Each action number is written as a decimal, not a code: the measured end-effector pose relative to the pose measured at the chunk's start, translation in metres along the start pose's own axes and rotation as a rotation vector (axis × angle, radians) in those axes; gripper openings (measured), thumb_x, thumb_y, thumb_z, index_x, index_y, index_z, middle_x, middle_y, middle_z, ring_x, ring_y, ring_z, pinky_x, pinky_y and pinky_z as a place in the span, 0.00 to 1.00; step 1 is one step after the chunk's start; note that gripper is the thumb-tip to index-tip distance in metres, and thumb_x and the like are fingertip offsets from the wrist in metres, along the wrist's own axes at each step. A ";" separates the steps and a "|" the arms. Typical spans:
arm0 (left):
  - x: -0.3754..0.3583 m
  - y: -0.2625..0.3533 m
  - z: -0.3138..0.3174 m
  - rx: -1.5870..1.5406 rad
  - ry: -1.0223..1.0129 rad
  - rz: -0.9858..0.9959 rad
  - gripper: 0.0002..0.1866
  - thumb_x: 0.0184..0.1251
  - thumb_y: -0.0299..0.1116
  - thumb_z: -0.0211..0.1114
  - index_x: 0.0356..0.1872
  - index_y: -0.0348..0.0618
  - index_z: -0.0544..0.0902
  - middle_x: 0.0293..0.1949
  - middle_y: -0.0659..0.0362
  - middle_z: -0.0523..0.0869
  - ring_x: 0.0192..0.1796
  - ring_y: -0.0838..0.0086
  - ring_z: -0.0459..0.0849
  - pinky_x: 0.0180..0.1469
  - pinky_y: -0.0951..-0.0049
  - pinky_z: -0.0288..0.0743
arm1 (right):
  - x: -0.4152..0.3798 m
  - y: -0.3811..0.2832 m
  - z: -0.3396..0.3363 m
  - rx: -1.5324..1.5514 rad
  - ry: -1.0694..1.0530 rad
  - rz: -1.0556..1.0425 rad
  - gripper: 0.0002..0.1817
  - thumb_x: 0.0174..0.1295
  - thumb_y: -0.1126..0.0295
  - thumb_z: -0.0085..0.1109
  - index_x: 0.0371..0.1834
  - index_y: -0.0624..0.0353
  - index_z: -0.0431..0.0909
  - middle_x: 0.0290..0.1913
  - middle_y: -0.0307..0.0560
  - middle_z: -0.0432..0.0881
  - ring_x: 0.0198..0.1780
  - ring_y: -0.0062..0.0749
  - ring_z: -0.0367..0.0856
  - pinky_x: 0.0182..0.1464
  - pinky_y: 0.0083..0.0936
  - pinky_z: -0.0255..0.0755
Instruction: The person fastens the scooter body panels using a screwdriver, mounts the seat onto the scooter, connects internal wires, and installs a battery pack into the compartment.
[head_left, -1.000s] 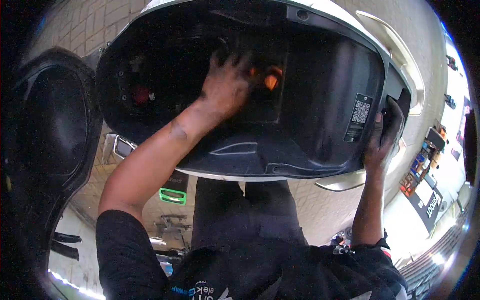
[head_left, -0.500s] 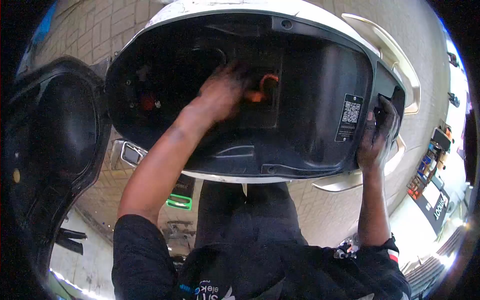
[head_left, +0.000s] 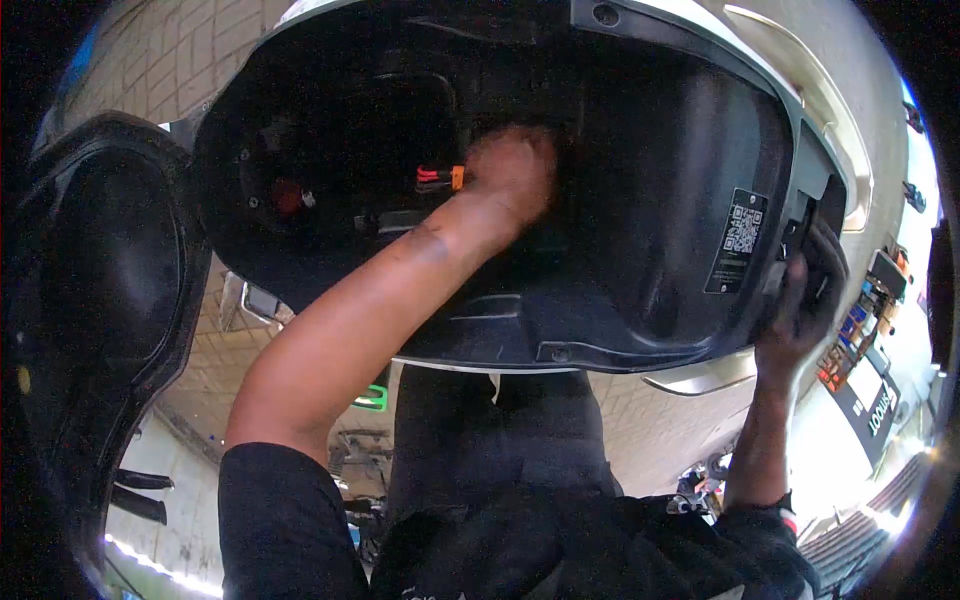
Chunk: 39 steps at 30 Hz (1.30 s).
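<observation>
A black storage compartment [head_left: 660, 200] of a white scooter lies open below me. Inside it, near the middle, is my left hand [head_left: 515, 170], blurred, its fingers hidden in the dark recess. Just left of that hand, an orange and red connector with a cable [head_left: 440, 180] shows. On the right, my right hand [head_left: 810, 295] rests on the rear end of the compartment's rim, fingers apart and touching the dark tail part. A label with a QR code [head_left: 737, 240] is stuck on the inner wall between my hands.
The raised black seat [head_left: 110, 260] stands at the left. A pale grab rail [head_left: 820, 90] curves at the upper right, and a green object [head_left: 372, 398] sits low by my legs. Tools and boxes [head_left: 860, 320] lie on the right.
My left hand has moved right and deeper into the compartment. The orange connector now shows left of it instead of right. The compartment appears larger and shifted, with my right hand still at its rear.
</observation>
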<state>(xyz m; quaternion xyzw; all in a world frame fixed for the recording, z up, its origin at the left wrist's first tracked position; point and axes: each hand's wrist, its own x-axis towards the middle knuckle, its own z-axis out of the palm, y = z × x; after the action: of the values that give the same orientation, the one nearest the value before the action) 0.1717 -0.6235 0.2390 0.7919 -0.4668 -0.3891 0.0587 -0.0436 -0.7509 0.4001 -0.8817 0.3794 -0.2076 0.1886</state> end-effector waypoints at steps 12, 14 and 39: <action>-0.014 -0.009 -0.012 -0.059 -0.123 0.003 0.17 0.53 0.31 0.61 0.46 0.42 0.81 0.49 0.48 0.81 0.54 0.53 0.79 0.55 0.52 0.73 | -0.036 0.065 -0.045 -0.315 0.146 0.089 0.22 0.70 0.60 0.48 0.57 0.67 0.70 0.58 0.55 0.73 0.60 0.41 0.69 0.63 0.36 0.61; -0.025 -0.008 -0.011 0.154 -0.224 0.026 0.22 0.54 0.31 0.59 0.53 0.44 0.79 0.56 0.49 0.78 0.61 0.52 0.72 0.62 0.42 0.61 | -0.038 0.062 -0.048 -0.338 0.163 0.126 0.22 0.70 0.59 0.47 0.56 0.68 0.71 0.57 0.54 0.74 0.59 0.41 0.70 0.62 0.35 0.62; -0.048 -0.083 0.008 0.017 0.562 0.134 0.23 0.56 0.32 0.68 0.53 0.37 0.77 0.57 0.38 0.72 0.59 0.45 0.72 0.60 0.59 0.69 | -0.045 0.059 -0.045 -0.358 0.284 0.193 0.15 0.68 0.66 0.54 0.47 0.69 0.77 0.48 0.52 0.81 0.52 0.38 0.77 0.58 0.33 0.67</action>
<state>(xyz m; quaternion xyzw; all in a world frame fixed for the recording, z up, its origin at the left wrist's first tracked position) 0.2113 -0.5376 0.2224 0.8367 -0.4866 -0.1461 0.2047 -0.1292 -0.7628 0.3993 -0.8227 0.5154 -0.2397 -0.0070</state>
